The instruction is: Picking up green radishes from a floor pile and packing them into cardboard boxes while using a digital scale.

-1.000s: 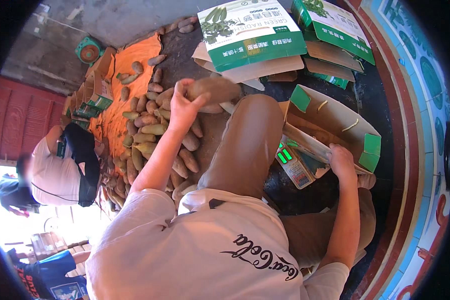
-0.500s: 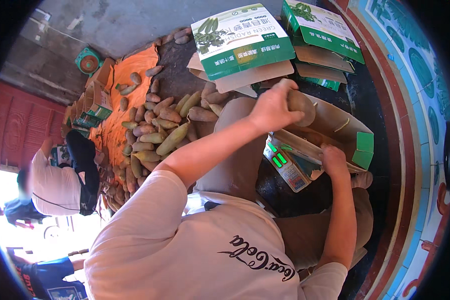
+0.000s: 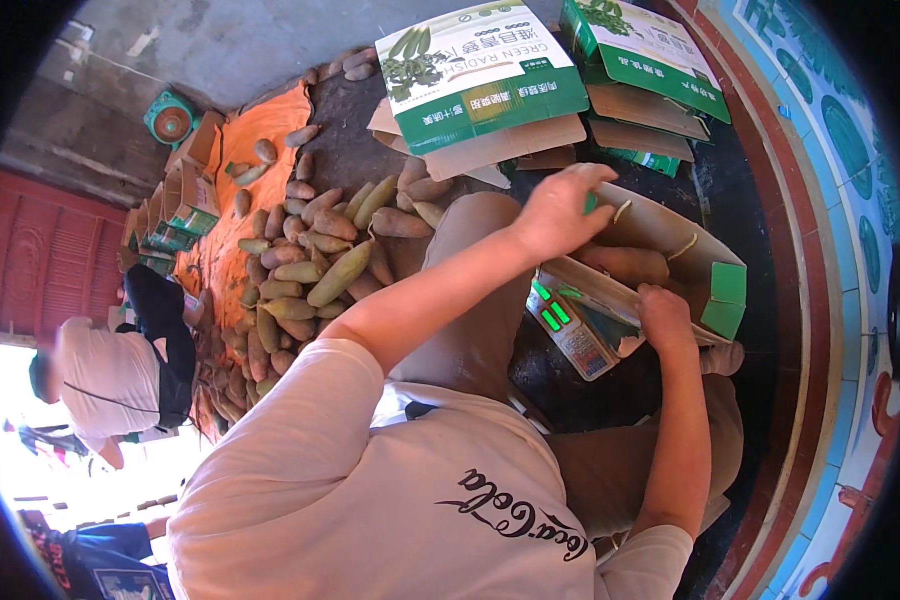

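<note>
Dark floor (image 3: 350, 125) is carrying an orange sheet (image 3: 273, 112) along its left side; radishes (image 3: 340, 275) are lying heaped across both. Green-and-white cartons (image 3: 505, 118) are sitting near floor's far right corner, digital scale (image 3: 582, 350) toward right edge.

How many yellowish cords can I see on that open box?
2. On the far wall of the open box, one cord is near the left hand; the second cord is farther right, toward the green flap. More may be hidden from view.
</note>
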Motion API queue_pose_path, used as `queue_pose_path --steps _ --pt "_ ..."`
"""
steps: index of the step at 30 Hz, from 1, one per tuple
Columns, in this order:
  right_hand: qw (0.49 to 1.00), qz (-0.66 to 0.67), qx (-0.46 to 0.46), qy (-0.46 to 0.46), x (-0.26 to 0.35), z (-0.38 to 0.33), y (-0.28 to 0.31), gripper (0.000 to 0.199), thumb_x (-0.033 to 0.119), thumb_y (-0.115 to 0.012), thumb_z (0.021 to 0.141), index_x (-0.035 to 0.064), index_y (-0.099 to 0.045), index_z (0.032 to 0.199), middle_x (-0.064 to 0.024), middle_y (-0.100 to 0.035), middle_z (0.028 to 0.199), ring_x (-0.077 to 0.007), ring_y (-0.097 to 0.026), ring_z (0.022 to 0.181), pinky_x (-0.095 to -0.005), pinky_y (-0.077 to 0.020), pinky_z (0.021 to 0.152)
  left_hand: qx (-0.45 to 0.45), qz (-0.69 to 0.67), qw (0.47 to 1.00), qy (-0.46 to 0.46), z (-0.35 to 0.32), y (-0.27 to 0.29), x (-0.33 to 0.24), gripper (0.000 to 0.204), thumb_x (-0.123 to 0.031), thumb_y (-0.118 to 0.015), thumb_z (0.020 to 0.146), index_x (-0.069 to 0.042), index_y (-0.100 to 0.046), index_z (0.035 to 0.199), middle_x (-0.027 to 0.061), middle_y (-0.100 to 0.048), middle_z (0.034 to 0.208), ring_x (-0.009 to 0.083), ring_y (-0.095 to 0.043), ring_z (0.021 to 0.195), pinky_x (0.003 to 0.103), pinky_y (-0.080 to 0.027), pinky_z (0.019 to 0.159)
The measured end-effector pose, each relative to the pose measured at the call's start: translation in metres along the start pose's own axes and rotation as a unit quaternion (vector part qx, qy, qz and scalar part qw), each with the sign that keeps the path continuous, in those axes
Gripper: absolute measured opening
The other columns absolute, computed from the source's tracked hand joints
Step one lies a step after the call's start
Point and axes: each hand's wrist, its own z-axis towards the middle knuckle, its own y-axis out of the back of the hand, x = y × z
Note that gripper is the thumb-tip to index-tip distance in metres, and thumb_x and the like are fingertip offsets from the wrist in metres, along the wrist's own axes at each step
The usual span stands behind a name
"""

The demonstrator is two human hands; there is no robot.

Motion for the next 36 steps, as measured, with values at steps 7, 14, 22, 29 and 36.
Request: queue_pose_path --steps 7,14,22,29,36 --pt "0.999 0.020 -0.031 -0.012 0.003 0.005 0.009 0.018 0.008 -0.041 0.081 0.0004 -0.058 0.083 -0.0206 -0.061 0.086 -0.0344 -0.059 0.086 -0.0426 -0.0460 0.076 -0.120 -0.032 0.983 0.137 -0.058 0.097 0.029 0.021 -0.003 -0.057 0.081 0.000 -0.059 0.102 0.0069 -0.063 0.097 0.0118 -0.059 0.086 0.026 -0.048 0.075" --pt "0.999 0.028 0.018 -0.034 -0.002 0.009 0.003 0.023 0.012 -0.041 0.082 0.0005 -0.061 0.085 -0.0210 -0.061 0.094 -0.0342 -0.058 0.093 -0.0422 -0.0456 0.080 -0.192 0.145 0.950 0.198 -0.129 0.167 0.064 0.015 -0.009 -0.059 0.078 -0.002 -0.062 0.092 0.0128 -0.064 0.078 0.0237 -0.062 0.071 0.033 -0.047 0.064" --pt "0.996 -0.010 0.072 -0.041 0.005 0.007 0.015 0.021 0.012 -0.044 0.081 0.0042 -0.062 0.088 -0.0184 -0.062 0.097 -0.0321 -0.059 0.095 -0.0409 -0.0463 0.080 -0.059 0.329 0.915 0.226 -0.214 0.162 0.101 0.012 -0.017 -0.056 0.079 -0.007 -0.060 0.084 0.0163 -0.062 0.083 0.0334 -0.060 0.081 0.042 -0.047 0.071" --pt "0.997 -0.008 0.072 -0.039 0.003 0.009 0.007 0.020 0.011 -0.044 0.081 0.0034 -0.062 0.088 -0.0187 -0.062 0.096 -0.0327 -0.059 0.093 -0.0412 -0.0461 0.080 0.194 0.292 0.822 0.448 -0.282 0.132 0.168 0.028 -0.029 -0.051 0.080 -0.011 -0.061 0.100 0.0158 -0.062 0.098 0.0310 -0.058 0.096 0.041 -0.046 0.084" --pt "0.999 0.006 0.038 -0.022 0.005 0.004 0.008 0.018 0.007 -0.045 0.081 -0.0007 -0.059 0.090 -0.0213 -0.061 0.092 -0.0336 -0.059 0.087 -0.0413 -0.0465 0.077 0.303 0.230 0.717 0.584 -0.362 0.090 0.212 0.034 -0.029 -0.053 0.080 -0.013 -0.059 0.109 0.0162 -0.059 0.110 0.0304 -0.055 0.105 0.039 -0.044 0.091"
